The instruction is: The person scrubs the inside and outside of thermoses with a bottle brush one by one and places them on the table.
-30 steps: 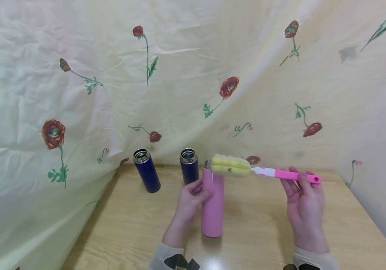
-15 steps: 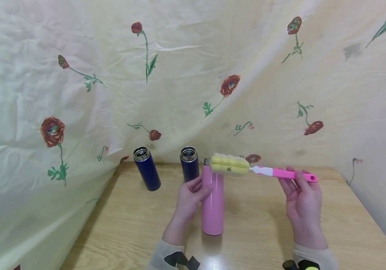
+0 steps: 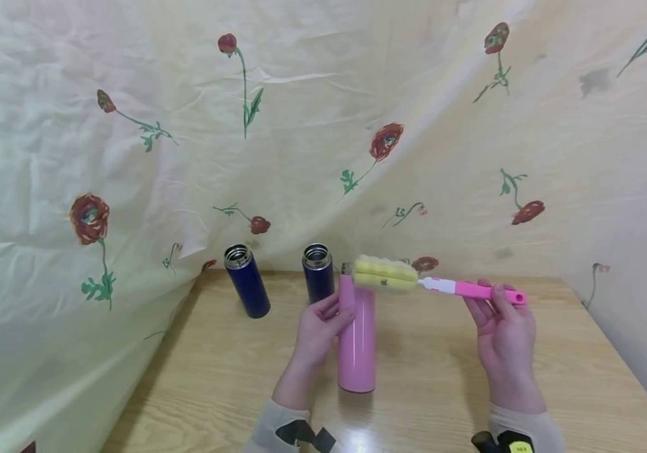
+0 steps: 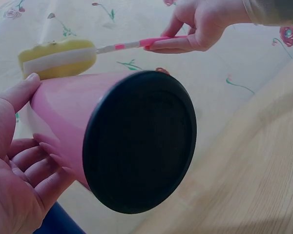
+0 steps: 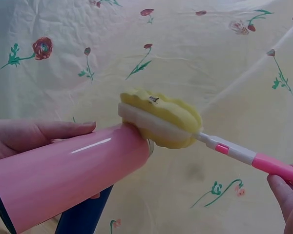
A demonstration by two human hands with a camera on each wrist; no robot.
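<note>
My left hand [image 3: 314, 333] grips a pink thermos bottle [image 3: 357, 346] around its upper part, thumb on the near side. The bottle is lifted and tilted, and its black base [image 4: 141, 141] faces the left wrist camera. My right hand [image 3: 507, 333] pinches the pink handle of a bottle brush [image 3: 484, 291] between thumb and fingers. The brush's yellow and white sponge head [image 5: 158, 119] lies across the bottle's top end, outside the mouth. It hides most of the metal neck [image 3: 348, 268]. In the right wrist view the sponge appears to touch the bottle's side.
A dark blue bottle [image 3: 248, 283] without a lid stands at the back left of the wooden table [image 3: 215, 371]. Another dark blue open bottle [image 3: 317, 277] stands just behind my left hand. A flowered cloth [image 3: 300, 170] hangs behind the table.
My right hand and the brush have shifted slightly left. The left hand keeps its hold on the pink bottle almost unmoved. The whole head view has tipped a little.
</note>
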